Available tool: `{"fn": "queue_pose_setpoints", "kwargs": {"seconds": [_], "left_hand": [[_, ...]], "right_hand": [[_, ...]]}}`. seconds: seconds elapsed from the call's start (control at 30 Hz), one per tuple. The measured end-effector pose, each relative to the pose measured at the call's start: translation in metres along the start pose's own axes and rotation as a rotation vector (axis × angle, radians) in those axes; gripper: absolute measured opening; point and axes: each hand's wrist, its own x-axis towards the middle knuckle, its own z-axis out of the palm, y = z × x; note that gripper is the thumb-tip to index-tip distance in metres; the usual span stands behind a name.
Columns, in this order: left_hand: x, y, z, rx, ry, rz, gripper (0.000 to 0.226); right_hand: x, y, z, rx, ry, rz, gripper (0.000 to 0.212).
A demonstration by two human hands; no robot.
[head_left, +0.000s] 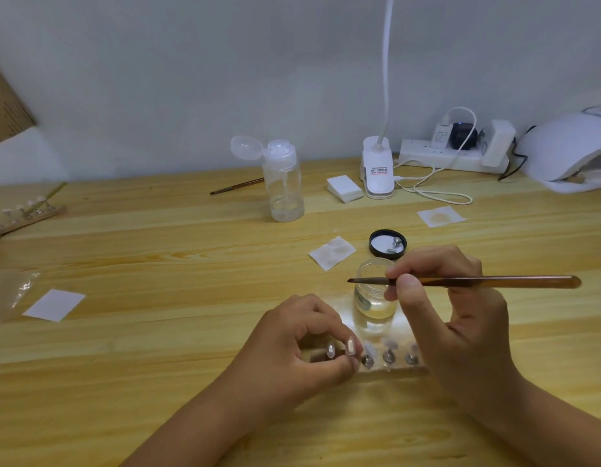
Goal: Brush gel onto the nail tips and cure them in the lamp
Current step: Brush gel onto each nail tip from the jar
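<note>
The right hand (461,318) has a narrow grip, thumb and fingertips pinching the brush (478,282) near its dark ferrule. The brush lies level, bristles pointing left just over the mouth of the open jar (373,294), handle running out to the right. Just in front of the jar a holder (393,365) lies on the surface (157,332) with nail tips (388,355) standing in a row on it. The left hand (292,352) is in front and left of the jar, its grip curled round the holder's left end. The lid (387,243) lies upturned just behind the jar. The lamp (569,150) stands well behind and right of the jar, at the wall. A clear bottle (284,183) with its cap flipped open stands well behind and left of the jar.
</note>
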Motion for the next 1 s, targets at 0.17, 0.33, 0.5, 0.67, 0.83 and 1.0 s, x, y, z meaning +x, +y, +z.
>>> {"fn": "queue_pose_setpoints", "kwargs": {"seconds": [0.17,0.33,0.5,0.67,0.83,1.0], "left_hand": [[-0.0008,0.0000,-0.0005,0.052,0.035,0.017,0.015],[-0.0003,-0.0022,-0.0001,0.096,0.020,0.036,0.019],[-0.0020,-0.0031,0.0006,0.015,-0.002,0.022,0.019],[-0.0003,-0.0022,0.0012,0.075,0.009,0.036,0.022],[-0.0005,-0.0010,0.0011,0.108,0.024,0.051,0.021],[-0.0015,0.0019,0.0002,0.053,0.004,0.028,0.024]], "right_hand": [[0.0000,0.0000,-0.0008,0.002,0.007,0.004,0.011],[-0.0001,0.0011,-0.0005,-0.010,0.012,0.004,0.013],[-0.0003,0.0023,-0.0001,-0.006,0.011,-0.003,0.011],[-0.0003,0.0021,0.0003,0.001,0.006,-0.015,0.009],[-0.0003,0.0023,0.0003,0.000,-0.001,-0.015,0.009],[-0.0012,0.0027,-0.0002,0.006,-0.008,-0.010,0.010]]}}
